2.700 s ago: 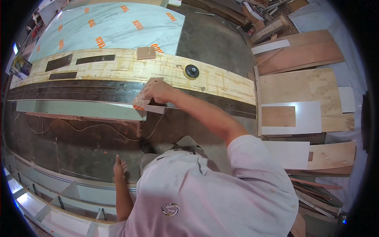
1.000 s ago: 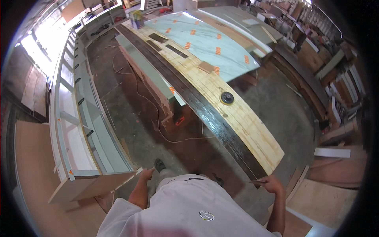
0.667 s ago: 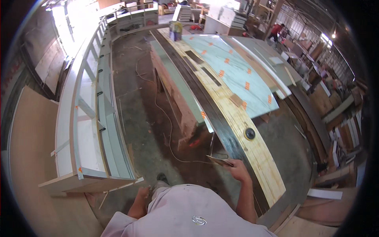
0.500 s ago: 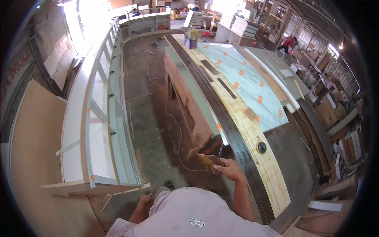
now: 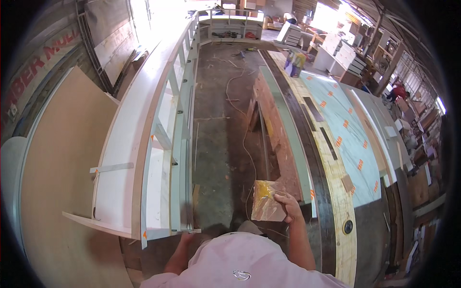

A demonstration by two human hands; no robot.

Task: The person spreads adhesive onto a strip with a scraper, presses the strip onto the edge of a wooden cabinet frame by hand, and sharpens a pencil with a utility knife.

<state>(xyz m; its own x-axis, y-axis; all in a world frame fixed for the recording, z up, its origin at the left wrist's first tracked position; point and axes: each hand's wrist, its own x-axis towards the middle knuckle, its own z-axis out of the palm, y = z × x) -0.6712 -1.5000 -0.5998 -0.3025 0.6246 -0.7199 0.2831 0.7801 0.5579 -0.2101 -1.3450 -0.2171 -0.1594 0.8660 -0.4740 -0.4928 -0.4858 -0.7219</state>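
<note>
Board [image 5: 267, 202], right edge in right grip [image 5: 289, 208]

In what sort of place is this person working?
Probably a furniture workshop: a long, unfinished-looking cabinet stands at left, a long pale board lies at right, and the right hand holds a yellow-smeared, squarish piece.

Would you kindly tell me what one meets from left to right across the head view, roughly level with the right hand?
Tan board, long white shelving frame, flat square piece, right hand gripping it, dark strip, round black disc.
</note>
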